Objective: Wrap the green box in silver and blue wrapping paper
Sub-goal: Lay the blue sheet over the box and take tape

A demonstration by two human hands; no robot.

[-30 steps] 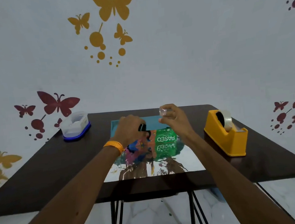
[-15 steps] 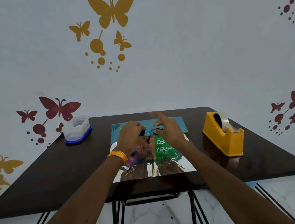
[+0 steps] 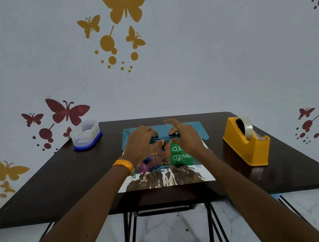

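Fingers (image 3: 148,131) of L hand (image 3: 140,144) are curled down onto the folded blue edge of the wrapping paper (image 3: 165,179), thumb pointing inward along the fold. R hand (image 3: 186,139) has its index raised straight and the other fingers loosely spread, thumb tip down on the same fold; can't tell if anything is under it. Hands are close together with a small gap, both over the far side of the box. Pale wall (image 3: 207,58) fills the upper view, w/ yellow and dark red butterfly stickers (image 3: 124,4). Dark brown table (image 3: 63,177) has black legs. The paper lies flat mid-table, silver side up, near edge at the table's front, blue strip showing at the far end. Both forearms reach in from the bottom. Yellow tape dispenser (image 3: 247,147) sits right of the paper, apart from it, clear tape roll (image 3: 246,127) in it. Clear plastic tub (image 3: 85,134) w/ blue base stands at the far L corner. Green box (image 3: 179,154), white lettering, sits on the paper's centre, partly hidden by hands and mirrored in the silver. Orange wristband (image 3: 124,165) on the L wrist.
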